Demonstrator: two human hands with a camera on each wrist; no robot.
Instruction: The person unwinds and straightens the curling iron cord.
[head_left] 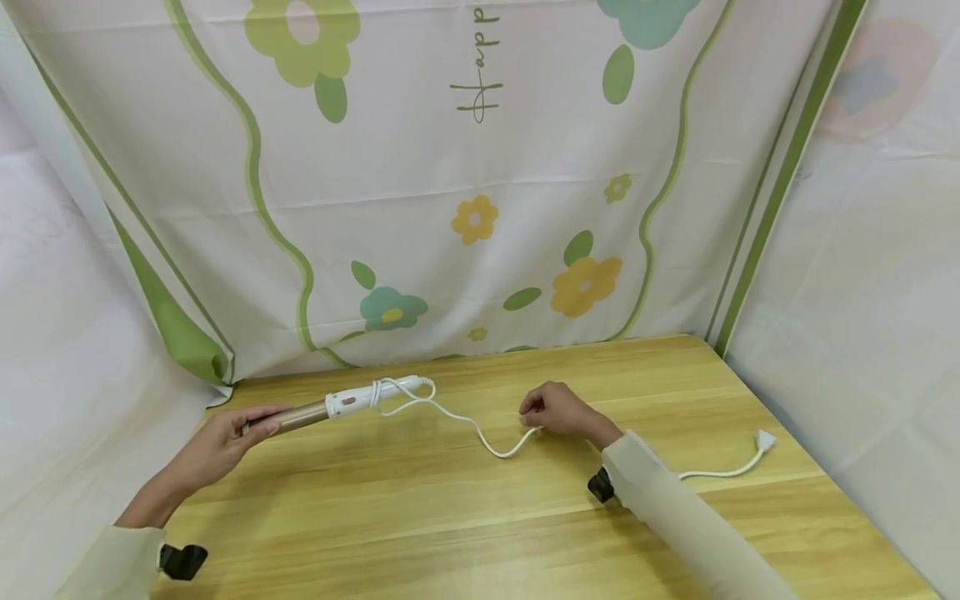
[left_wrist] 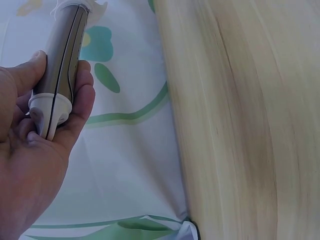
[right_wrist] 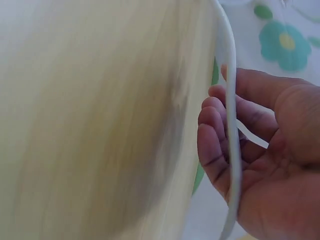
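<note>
My left hand (head_left: 217, 450) grips a hair straightener (head_left: 349, 402) by its gold barrel end, raised over the table. In the left wrist view, thumb and fingers wrap the straightener (left_wrist: 59, 55) near its white split tip. Its white handle points right, with the white power cord (head_left: 501, 455) looped around it. Farther right, my right hand (head_left: 566, 410) holds the cord with curled fingers. The right wrist view shows the cord (right_wrist: 231, 100) running across that palm, with another piece of it behind. Past the right forearm, the cord ends in a white plug (head_left: 765, 439).
The wooden table (head_left: 420, 517) has its back edge against a flower-printed curtain (head_left: 420, 167). More cloth hangs on the left and right sides. A fold of green-edged cloth (head_left: 191, 342) bunches at the back left corner.
</note>
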